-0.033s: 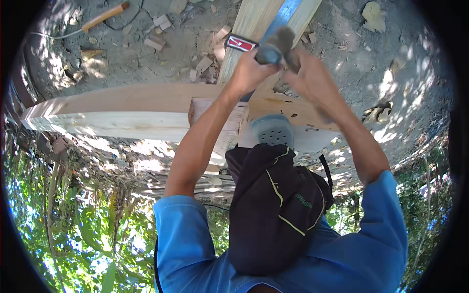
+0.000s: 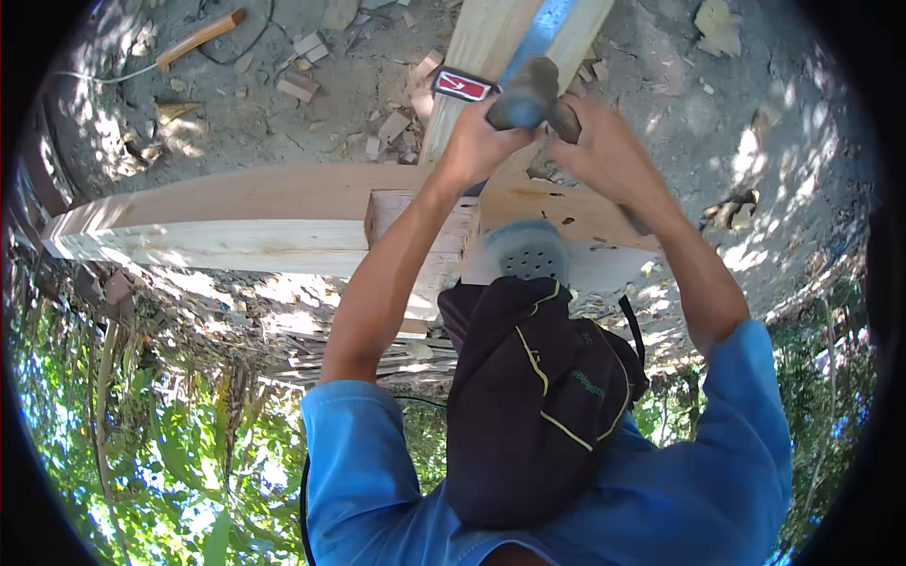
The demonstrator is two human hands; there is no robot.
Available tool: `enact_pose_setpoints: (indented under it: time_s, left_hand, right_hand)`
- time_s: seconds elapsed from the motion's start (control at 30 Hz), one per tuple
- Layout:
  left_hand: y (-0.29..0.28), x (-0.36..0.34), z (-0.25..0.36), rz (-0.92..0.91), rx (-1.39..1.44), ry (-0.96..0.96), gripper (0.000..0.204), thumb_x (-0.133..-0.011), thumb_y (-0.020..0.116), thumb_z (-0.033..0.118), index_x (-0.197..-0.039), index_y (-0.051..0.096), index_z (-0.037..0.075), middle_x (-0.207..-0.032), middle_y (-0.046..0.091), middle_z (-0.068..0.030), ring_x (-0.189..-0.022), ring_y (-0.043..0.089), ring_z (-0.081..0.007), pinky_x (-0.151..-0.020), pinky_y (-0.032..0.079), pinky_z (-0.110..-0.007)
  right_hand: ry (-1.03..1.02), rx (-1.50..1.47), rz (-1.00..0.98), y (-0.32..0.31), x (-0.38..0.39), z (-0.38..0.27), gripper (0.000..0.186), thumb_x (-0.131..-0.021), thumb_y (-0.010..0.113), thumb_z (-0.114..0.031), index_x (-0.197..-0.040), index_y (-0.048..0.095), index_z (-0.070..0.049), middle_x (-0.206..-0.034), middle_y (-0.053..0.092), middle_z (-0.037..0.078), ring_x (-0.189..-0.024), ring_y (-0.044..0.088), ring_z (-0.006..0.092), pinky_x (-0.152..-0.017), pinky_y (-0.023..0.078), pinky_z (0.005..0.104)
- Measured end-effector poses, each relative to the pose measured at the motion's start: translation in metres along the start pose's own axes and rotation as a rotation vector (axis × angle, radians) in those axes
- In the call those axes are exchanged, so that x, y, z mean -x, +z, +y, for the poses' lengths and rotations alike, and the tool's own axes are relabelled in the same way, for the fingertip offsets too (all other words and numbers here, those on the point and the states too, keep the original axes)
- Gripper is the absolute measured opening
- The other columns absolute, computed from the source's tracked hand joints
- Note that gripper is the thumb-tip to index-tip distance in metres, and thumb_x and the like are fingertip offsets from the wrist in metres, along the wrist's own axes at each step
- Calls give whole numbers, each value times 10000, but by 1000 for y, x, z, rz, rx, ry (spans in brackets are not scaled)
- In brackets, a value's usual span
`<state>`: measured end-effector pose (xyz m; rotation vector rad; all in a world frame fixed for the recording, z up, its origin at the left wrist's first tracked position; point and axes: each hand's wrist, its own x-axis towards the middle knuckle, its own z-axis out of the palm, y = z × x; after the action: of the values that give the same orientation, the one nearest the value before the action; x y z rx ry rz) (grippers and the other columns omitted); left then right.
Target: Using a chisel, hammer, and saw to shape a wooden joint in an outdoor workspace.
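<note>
**Two hands on a tool above a timber joint**

Seen from above, a person in a blue long-sleeved shirt [image 2: 661,491] reaches both bare arms forward over a wooden frame. The left hand [image 2: 477,141] and the right hand [image 2: 604,146] are close together, both closed around a dark grey, rounded tool [image 2: 524,94] held between them; the left grips its near end, the right wraps the side next to it. What kind of tool it is cannot be told from this angle.

The tool sits over the point where a pale plank [image 2: 481,47], running away toward the top edge, meets a long horizontal beam [image 2: 217,222] that stretches off to the left. A blue strip [image 2: 543,33] lies along the plank just beyond the tool, and a small red and black object [image 2: 462,85] rests on the plank just left of the hands. A short block of wood [image 2: 396,212] stands at the joint under the left wrist.

Below the hands, a grey perforated shoe [image 2: 524,250] rests on the timber, with dark trousers [image 2: 538,396] trimmed in yellow-green beneath it.

Wood offcuts [image 2: 302,85] litter the dirt ground [image 2: 802,141] beyond the beam, and a wooden handle [image 2: 198,38] lies at upper left. Green leaves [image 2: 170,453] fill the lower left.
</note>
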<state>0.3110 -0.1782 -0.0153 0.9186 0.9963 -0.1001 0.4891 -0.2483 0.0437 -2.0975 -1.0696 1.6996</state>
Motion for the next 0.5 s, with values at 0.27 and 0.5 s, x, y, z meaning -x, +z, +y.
enact_pose_setpoints:
  time_s: [0.27,0.5]
  left_hand:
    - [3,-8,-4,-12,-52,-12,212,-809,771,178,-785,577,97,-636,497,56,-551,461,-49,-505,382,-229]
    - [-14,7,-23,-4,-118,-32,228,-779,769,173,-915,631,53,-714,573,11,-639,515,-77,-592,444,-263]
  right_hand:
    - [251,49,583,-118,-1,-42,283,-844,650,-308,-957,675,-50,-674,590,-5,-563,531,103,-559,431,286]
    - [188,75,-124,22,-7,7,385,-778,644,-197,-1082,600,35,-949,659,270,-915,660,406,-812,500,466]
